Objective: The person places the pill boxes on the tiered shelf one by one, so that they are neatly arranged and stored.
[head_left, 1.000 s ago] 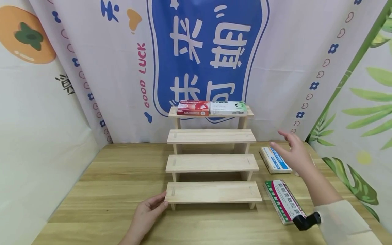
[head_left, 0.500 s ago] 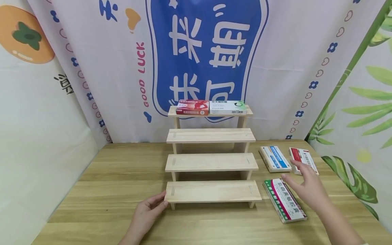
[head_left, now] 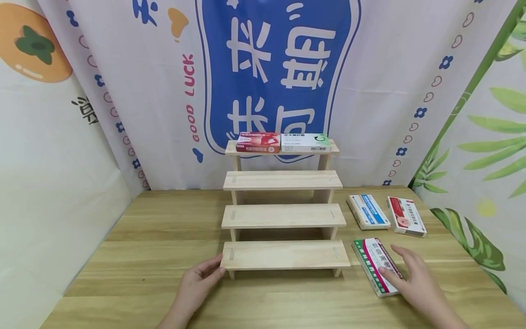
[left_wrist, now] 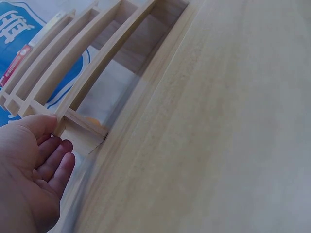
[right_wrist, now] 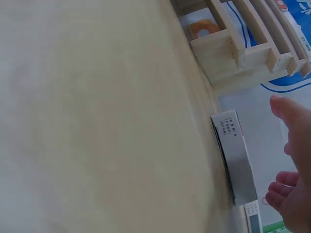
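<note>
A stepped wooden display rack (head_left: 285, 256) stands mid-table. My left hand (head_left: 196, 287) holds the left front corner of its lowest step; in the left wrist view the thumb of the left hand (left_wrist: 24, 170) lies against the step's end, the other fingers curled below. My right hand (head_left: 419, 281) hovers over a green, white and magenta medicine box (head_left: 376, 265), thumb and fingers spread and partly covering it. From the right wrist, that hand (right_wrist: 296, 165) appears apart from the box's pale side (right_wrist: 238, 155). Whether a fingertip touches the box, I cannot tell.
On the rack's top step lie a red medicine box (head_left: 258, 142) and a white-green one (head_left: 306, 143). Behind the right hand are a blue-white box (head_left: 368, 211) and a red-white box (head_left: 407, 216). A printed curtain (head_left: 164, 114) hangs at the table's back edge.
My right hand has come back toward me and down, from beside the farther boxes to above the green, white and magenta box. The left hand stays on the rack's corner.
</note>
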Demonstrator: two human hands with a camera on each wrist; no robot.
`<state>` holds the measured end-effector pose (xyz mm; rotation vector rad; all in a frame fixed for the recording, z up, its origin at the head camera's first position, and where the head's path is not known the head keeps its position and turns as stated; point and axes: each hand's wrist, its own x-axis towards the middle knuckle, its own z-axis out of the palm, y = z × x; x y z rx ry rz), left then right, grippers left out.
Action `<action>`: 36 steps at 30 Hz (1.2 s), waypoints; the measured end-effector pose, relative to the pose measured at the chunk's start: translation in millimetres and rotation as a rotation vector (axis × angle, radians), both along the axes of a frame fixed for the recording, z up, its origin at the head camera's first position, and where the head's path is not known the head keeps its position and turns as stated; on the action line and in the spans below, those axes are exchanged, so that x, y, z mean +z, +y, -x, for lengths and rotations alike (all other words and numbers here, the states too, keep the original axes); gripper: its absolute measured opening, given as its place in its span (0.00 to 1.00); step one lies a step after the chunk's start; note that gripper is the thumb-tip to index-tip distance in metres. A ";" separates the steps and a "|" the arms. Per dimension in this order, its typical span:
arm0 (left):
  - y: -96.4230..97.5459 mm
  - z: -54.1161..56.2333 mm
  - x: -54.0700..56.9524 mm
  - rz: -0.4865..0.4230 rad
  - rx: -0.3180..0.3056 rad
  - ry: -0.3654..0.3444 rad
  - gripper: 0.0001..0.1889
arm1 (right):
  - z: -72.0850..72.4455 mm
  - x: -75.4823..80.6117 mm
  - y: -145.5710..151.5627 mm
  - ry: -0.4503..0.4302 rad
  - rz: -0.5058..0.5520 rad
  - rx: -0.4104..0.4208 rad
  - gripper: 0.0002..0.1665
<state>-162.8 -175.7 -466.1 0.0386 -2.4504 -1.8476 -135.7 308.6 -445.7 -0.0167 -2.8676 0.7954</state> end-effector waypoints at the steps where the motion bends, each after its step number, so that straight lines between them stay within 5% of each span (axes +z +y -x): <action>1: 0.1 0.1 0.2 -0.001 0.001 0.000 0.19 | -1.4 -2.7 -0.1 -0.007 -0.003 -0.002 0.47; 13: 0.2 0.4 1.7 0.001 -0.001 -0.018 0.20 | -9.1 -18.8 -3.6 -0.200 -0.107 -0.007 0.61; 36: 0.6 1.2 0.8 -0.013 0.010 -0.022 0.19 | -8.3 -18.5 19.8 -0.265 -0.171 -0.067 0.65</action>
